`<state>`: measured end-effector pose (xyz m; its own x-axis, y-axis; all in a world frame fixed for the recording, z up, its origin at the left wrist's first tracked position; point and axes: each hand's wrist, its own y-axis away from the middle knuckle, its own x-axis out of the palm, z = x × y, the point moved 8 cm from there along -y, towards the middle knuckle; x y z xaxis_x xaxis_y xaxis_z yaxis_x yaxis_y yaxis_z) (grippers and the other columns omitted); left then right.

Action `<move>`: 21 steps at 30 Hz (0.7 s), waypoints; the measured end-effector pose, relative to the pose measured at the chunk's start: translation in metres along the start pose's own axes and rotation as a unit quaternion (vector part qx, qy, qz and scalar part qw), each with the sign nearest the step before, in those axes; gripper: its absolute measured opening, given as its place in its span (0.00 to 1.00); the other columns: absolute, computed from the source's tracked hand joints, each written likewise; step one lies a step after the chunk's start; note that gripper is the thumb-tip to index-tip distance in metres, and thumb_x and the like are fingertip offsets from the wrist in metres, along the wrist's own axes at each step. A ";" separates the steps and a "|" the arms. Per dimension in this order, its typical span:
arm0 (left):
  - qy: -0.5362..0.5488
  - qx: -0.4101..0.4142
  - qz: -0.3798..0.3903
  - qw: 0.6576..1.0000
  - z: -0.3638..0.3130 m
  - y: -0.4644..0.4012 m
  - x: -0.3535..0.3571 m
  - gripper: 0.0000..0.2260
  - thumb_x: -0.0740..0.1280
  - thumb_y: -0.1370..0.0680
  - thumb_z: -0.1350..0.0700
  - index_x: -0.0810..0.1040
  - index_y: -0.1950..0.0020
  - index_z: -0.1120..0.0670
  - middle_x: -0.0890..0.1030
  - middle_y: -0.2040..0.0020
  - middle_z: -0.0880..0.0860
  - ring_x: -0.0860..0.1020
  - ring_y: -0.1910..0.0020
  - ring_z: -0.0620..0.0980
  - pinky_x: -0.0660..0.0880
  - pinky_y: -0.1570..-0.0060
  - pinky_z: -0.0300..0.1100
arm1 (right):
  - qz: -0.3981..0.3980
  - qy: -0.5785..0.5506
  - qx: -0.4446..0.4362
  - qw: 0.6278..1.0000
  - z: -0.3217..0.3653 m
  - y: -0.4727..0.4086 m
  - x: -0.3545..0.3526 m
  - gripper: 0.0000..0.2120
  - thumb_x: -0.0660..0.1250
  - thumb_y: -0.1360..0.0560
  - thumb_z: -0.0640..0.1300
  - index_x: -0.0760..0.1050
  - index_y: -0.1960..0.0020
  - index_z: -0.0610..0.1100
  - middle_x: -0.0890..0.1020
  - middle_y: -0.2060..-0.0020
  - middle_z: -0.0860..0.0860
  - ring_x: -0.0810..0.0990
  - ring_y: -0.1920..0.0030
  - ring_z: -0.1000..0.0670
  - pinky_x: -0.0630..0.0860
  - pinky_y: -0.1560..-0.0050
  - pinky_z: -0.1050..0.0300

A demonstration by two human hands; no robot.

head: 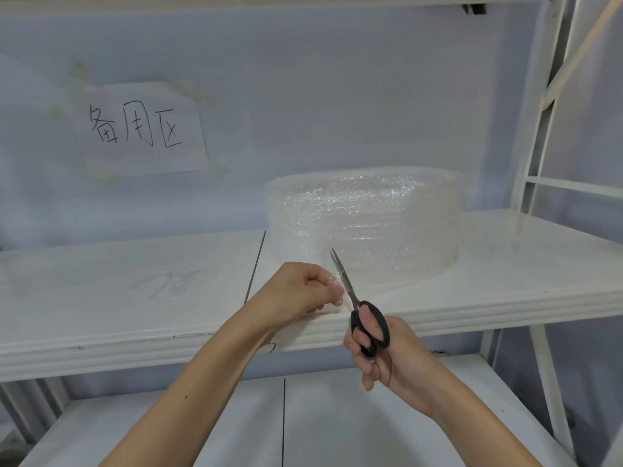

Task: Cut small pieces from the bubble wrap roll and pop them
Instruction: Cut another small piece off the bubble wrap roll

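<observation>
A large clear bubble wrap roll (367, 224) lies on its flat side on the white shelf (505, 281), right of centre. Its loose end runs down toward the shelf's front edge. My left hand (303, 291) pinches that loose end of the bubble wrap with closed fingers. My right hand (381, 352) grips black-handled scissors (357, 305) just right of the left hand. The blades point up and away, nearly closed, against the wrap beside my left fingers.
Several small clear bubble wrap pieces (172, 281) lie on the shelf to the left. A paper sign (141, 129) with handwritten characters hangs on the back wall. A lower shelf (337, 426) sits below. White frame posts (536, 163) stand at the right.
</observation>
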<state>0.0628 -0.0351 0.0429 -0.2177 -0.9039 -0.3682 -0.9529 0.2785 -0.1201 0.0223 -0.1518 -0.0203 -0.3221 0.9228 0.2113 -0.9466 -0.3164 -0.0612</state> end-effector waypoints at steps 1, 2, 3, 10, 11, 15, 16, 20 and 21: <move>0.000 -0.004 0.005 1.000 0.001 0.000 0.000 0.02 0.71 0.24 0.59 0.81 0.55 0.57 0.84 0.64 0.50 0.73 0.72 0.40 0.72 0.67 0.29 | -0.002 0.003 0.000 1.000 0.000 0.001 0.000 0.20 0.65 0.31 0.58 0.67 0.69 0.42 0.71 0.71 0.48 0.68 0.77 0.52 0.73 0.78 0.58; -0.002 -0.006 0.008 1.000 0.002 0.000 -0.001 0.02 0.72 0.24 0.58 0.81 0.56 0.56 0.84 0.63 0.50 0.74 0.69 0.41 0.73 0.64 0.31 | -0.005 0.004 0.000 1.000 -0.001 0.001 0.000 0.20 0.66 0.32 0.58 0.67 0.69 0.42 0.71 0.71 0.48 0.68 0.77 0.52 0.73 0.78 0.58; -0.005 -0.005 0.008 1.000 0.002 0.000 -0.002 0.04 0.72 0.24 0.55 0.81 0.56 0.55 0.85 0.61 0.50 0.75 0.66 0.43 0.74 0.60 0.33 | -0.007 0.003 -0.001 1.000 -0.001 0.001 0.000 0.20 0.66 0.32 0.58 0.67 0.69 0.42 0.71 0.71 0.48 0.68 0.77 0.52 0.73 0.78 0.58; -0.041 0.034 -0.064 0.997 -0.011 -0.006 -0.019 0.20 0.62 0.21 0.41 0.85 0.56 0.54 0.87 0.59 0.49 0.77 0.67 0.43 0.75 0.60 0.37 | -0.016 0.002 0.005 1.000 -0.004 0.000 0.002 0.20 0.67 0.33 0.58 0.67 0.69 0.42 0.72 0.72 0.48 0.68 0.77 0.52 0.73 0.78 0.58; -0.057 0.044 -0.068 0.995 -0.012 -0.007 -0.018 0.19 0.63 0.21 0.41 0.85 0.56 0.53 0.87 0.59 0.49 0.76 0.67 0.42 0.74 0.61 0.36 | -0.016 0.002 0.006 1.000 -0.004 0.000 0.003 0.20 0.67 0.33 0.58 0.67 0.69 0.42 0.72 0.71 0.48 0.68 0.77 0.52 0.73 0.78 0.58; -0.079 0.062 -0.077 0.992 -0.015 -0.010 -0.013 0.13 0.66 0.21 0.47 0.82 0.59 0.52 0.85 0.63 0.46 0.77 0.67 0.42 0.74 0.62 0.36 | -0.018 0.002 0.005 1.000 -0.003 0.000 0.003 0.20 0.66 0.32 0.58 0.66 0.68 0.42 0.71 0.71 0.48 0.68 0.78 0.52 0.72 0.78 0.58; -0.081 0.064 -0.079 0.992 -0.015 -0.010 -0.012 0.12 0.66 0.21 0.48 0.82 0.59 0.52 0.84 0.64 0.46 0.77 0.67 0.42 0.74 0.62 0.35 | -0.019 0.002 0.005 1.000 -0.003 0.000 0.003 0.20 0.66 0.31 0.58 0.65 0.68 0.42 0.71 0.71 0.48 0.68 0.78 0.52 0.72 0.79 0.58; -0.068 0.069 -0.077 0.992 -0.014 -0.011 -0.009 0.13 0.64 0.19 0.51 0.81 0.59 0.56 0.82 0.65 0.46 0.76 0.68 0.41 0.74 0.64 0.33 | -0.016 0.006 0.015 1.000 -0.001 0.002 0.001 0.21 0.66 0.32 0.59 0.67 0.69 0.42 0.72 0.71 0.48 0.67 0.78 0.52 0.69 0.81 0.60; -0.065 0.070 -0.078 0.992 -0.014 -0.010 -0.008 0.13 0.64 0.19 0.51 0.80 0.60 0.56 0.81 0.66 0.46 0.75 0.69 0.41 0.74 0.65 0.33 | -0.012 0.009 0.019 1.000 -0.001 0.002 0.001 0.21 0.66 0.32 0.60 0.67 0.69 0.43 0.72 0.71 0.48 0.67 0.79 0.52 0.68 0.81 0.61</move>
<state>0.0715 -0.0347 0.0598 -0.0328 -0.8927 -0.4494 -0.9319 0.1899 -0.3091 0.0196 -0.1513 -0.0210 -0.2997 0.9339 0.1952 -0.9532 -0.3017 -0.0200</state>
